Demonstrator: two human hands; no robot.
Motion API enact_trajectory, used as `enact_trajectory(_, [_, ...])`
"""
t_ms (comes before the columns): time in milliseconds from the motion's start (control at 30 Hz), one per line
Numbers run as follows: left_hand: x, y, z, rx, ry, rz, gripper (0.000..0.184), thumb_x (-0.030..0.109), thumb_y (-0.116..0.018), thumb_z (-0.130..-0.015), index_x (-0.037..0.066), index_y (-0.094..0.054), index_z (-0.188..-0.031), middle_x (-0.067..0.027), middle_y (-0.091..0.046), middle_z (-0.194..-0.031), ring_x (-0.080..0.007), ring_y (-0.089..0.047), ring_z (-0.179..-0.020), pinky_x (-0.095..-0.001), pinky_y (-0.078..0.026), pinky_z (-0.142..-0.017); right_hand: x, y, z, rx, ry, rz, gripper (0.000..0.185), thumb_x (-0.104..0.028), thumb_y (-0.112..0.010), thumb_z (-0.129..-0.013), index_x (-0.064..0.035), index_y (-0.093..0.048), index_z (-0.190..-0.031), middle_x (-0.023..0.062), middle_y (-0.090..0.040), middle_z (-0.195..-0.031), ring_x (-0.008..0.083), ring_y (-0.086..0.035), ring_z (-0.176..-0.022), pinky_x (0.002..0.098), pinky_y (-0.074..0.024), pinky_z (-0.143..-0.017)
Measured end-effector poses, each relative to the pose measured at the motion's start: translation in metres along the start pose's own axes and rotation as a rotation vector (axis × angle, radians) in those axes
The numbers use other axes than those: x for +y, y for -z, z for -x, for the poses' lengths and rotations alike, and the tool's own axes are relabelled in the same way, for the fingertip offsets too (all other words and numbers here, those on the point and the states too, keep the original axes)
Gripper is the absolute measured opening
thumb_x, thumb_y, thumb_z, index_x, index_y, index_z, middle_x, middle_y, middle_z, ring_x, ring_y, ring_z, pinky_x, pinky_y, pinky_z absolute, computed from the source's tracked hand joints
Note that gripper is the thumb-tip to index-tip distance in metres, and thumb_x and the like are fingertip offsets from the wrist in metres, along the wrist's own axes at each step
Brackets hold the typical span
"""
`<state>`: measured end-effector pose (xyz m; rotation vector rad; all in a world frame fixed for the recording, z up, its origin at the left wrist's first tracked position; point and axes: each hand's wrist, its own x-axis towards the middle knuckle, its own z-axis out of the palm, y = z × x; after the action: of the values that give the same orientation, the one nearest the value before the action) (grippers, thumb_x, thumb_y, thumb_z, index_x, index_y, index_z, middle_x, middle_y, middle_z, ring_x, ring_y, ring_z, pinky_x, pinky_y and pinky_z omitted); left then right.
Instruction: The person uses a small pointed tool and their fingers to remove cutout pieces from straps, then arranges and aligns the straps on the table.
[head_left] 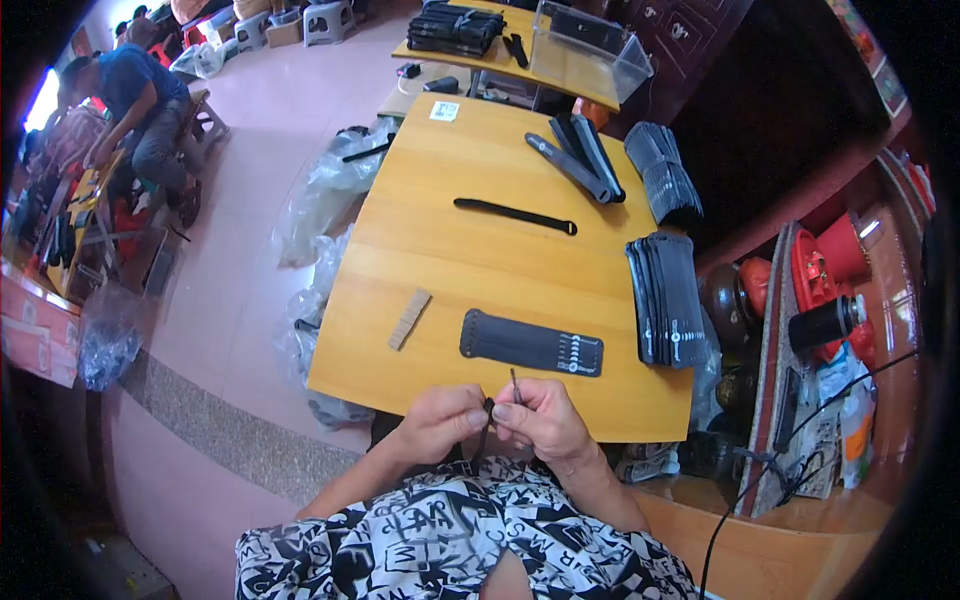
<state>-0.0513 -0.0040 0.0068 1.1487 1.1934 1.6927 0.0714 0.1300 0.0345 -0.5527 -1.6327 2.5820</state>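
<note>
Close to my body, just over the table's front edge, my left hand (442,422) pinches a thin black strap (483,440) that hangs down. Beside it my right hand (545,418) is closed on a slim pointed tool (515,385), its tip upward. The fingers of both hands meet at the strap's upper end. Just beyond them on the yellow table (420,260) lies a flat dark grey panel (530,342) with white marks. Left of the panel is a small tan strip (409,320). Farther back lies a black strap with a looped end (515,216).
Bundles of dark pieces (668,300) line the table's right side. Behind stands a second table with a clear bin (590,55). Plastic bags (325,200) lie along the left edge. A black cable (735,510) runs at right. Another person (145,100) sits far left.
</note>
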Motion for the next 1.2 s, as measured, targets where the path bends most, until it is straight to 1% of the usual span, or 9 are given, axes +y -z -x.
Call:
enact_trajectory(200, [-0.019,-0.005,0.004,0.198,0.183,0.661,0.016,0.01,-0.052,-0.084,-0.002,-0.053,-0.073,-0.0093,-0.051,-0.073,-0.0123,-0.044,-0.05,-0.0225,-0.034,-0.043,0.011,-0.006,-0.003,0.116,0.081,-0.172,0.008,-0.006,-0.058,-0.08,-0.0029,-0.054,-0.074,0.0017,-0.053,-0.056,0.0051,-0.042,-0.043,0.0182,-0.0319,-0.04])
enact_trajectory(300, [-0.017,-0.003,0.001,0.197,0.173,0.64,0.016,0.009,-0.052,-0.084,-0.002,-0.052,-0.072,-0.0082,-0.051,-0.07,-0.0129,-0.045,-0.051,-0.0238,-0.035,-0.045,0.011,-0.006,-0.002,0.131,0.113,-0.177,0.009,-0.007,-0.058,-0.081,-0.003,-0.054,-0.074,0.0011,-0.053,-0.057,0.0052,-0.044,-0.045,0.0185,-0.0332,-0.04])
enact_trajectory(400, [-0.012,0.002,-0.004,0.134,0.01,0.076,0.017,0.009,-0.052,-0.085,-0.002,-0.052,-0.072,-0.0068,-0.05,-0.066,-0.0135,-0.045,-0.053,-0.0253,-0.035,-0.047,0.0,-0.009,-0.005,0.217,0.037,0.155,0.017,-0.013,-0.061,-0.081,-0.0034,-0.053,-0.07,-0.0023,-0.05,-0.057,0.0033,-0.042,-0.049,0.0188,-0.0331,-0.042])
enact_trajectory(533, [-0.007,0.005,-0.004,0.099,-0.146,-0.13,0.013,0.005,-0.055,-0.082,-0.001,-0.052,-0.071,-0.0072,-0.049,-0.061,-0.0125,-0.045,-0.05,-0.0243,-0.034,-0.045,-0.013,-0.011,-0.014,0.066,0.125,0.58,0.032,-0.026,-0.066,-0.081,-0.0042,-0.051,-0.064,-0.006,-0.042,-0.056,0.0023,-0.035,-0.054,0.0208,-0.0315,-0.046])
enact_trajectory(633, [-0.004,0.006,0.003,0.194,-0.065,-0.041,0.013,0.004,-0.053,-0.082,-0.002,-0.052,-0.071,-0.0084,-0.05,-0.063,-0.0125,-0.045,-0.05,-0.0243,-0.035,-0.045,-0.016,-0.008,-0.022,-0.082,0.093,0.343,0.031,-0.026,-0.066,-0.082,-0.0043,-0.051,-0.064,-0.0056,-0.043,-0.056,0.0029,-0.037,-0.053,0.0214,-0.0321,-0.046])
enact_trajectory(800, [0.001,0.017,-0.004,0.536,-0.017,0.412,0.012,0.01,-0.051,-0.083,0.002,-0.054,-0.074,-0.0039,-0.052,-0.069,-0.0113,-0.045,-0.046,-0.0223,-0.034,-0.04,-0.01,-0.024,-0.042,0.048,0.369,0.409,0.018,-0.009,-0.06,-0.084,-0.0041,-0.054,-0.068,-0.0002,-0.055,-0.062,0.0026,-0.045,-0.055,0.0188,-0.0344,-0.045])
enact_trajectory(933, [0.006,0.103,0.006,1.005,-0.148,0.623,0.01,0.016,-0.046,-0.085,0.008,-0.052,-0.082,0.0012,-0.055,-0.069,-0.0057,-0.044,-0.046,-0.0193,-0.037,-0.04,-0.044,-0.021,-0.031,0.253,0.589,0.06,0.017,-0.003,-0.057,-0.083,-0.0007,-0.054,-0.066,0.0012,-0.054,-0.062,0.0069,-0.05,-0.057,0.0228,-0.0425,-0.051])
enact_trajectory(1000, [0.022,0.122,0.013,1.015,-0.34,0.376,0.014,0.013,-0.045,-0.085,0.004,-0.053,-0.079,-0.0042,-0.056,-0.071,-0.0089,-0.047,-0.049,-0.02,-0.037,-0.043,-0.056,-0.026,-0.031,0.255,0.517,0.185,0.017,-0.006,-0.058,-0.082,-0.0004,-0.055,-0.066,0.002,-0.054,-0.061,0.0066,-0.05,-0.057,0.0228,-0.042,-0.05])
enact_trajectory(1200, [0.04,0.055,0.014,0.628,-0.25,-0.181,0.007,0.001,-0.053,-0.077,-0.004,-0.054,-0.072,-0.0102,-0.055,-0.069,-0.0146,-0.048,-0.052,-0.0257,-0.038,-0.05,-0.048,-0.051,-0.052,-0.141,0.363,0.74,0.032,-0.026,-0.063,-0.084,-0.0003,-0.055,-0.066,-0.0009,-0.052,-0.058,0.0057,-0.043,-0.053,0.0218,-0.0364,-0.048])
